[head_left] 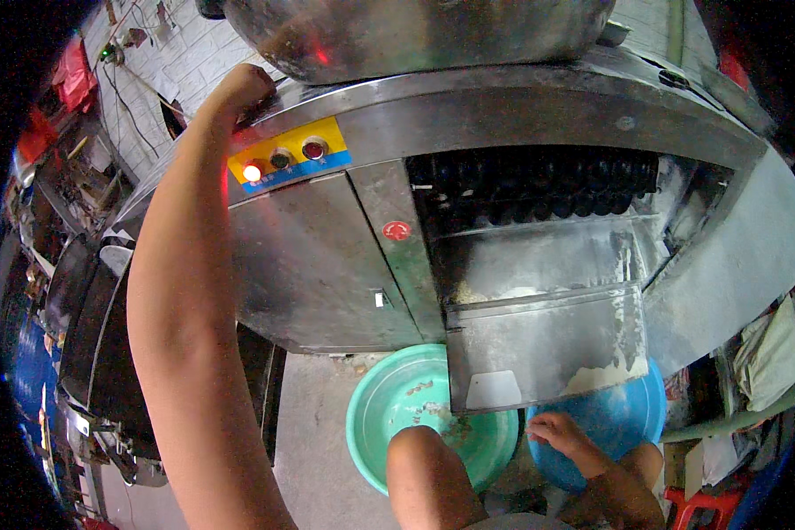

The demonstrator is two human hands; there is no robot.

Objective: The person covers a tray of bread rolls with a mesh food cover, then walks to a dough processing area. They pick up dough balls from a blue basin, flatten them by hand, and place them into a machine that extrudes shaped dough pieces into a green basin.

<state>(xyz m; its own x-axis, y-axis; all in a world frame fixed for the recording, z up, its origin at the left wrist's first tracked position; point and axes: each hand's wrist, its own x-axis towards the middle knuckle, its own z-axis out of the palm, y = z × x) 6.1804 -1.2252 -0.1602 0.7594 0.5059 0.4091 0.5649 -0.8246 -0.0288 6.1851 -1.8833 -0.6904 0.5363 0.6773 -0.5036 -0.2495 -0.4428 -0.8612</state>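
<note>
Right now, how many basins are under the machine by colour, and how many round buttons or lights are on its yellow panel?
Green basin: 1
Blue basin: 1
Round buttons or lights on the yellow panel: 3
Total: 5

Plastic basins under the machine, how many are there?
2. A green basin sits on the floor below the metal chute, toward the left. A blue basin sits to its right, with the right hand at its rim. More may be hidden behind the machine.
</note>
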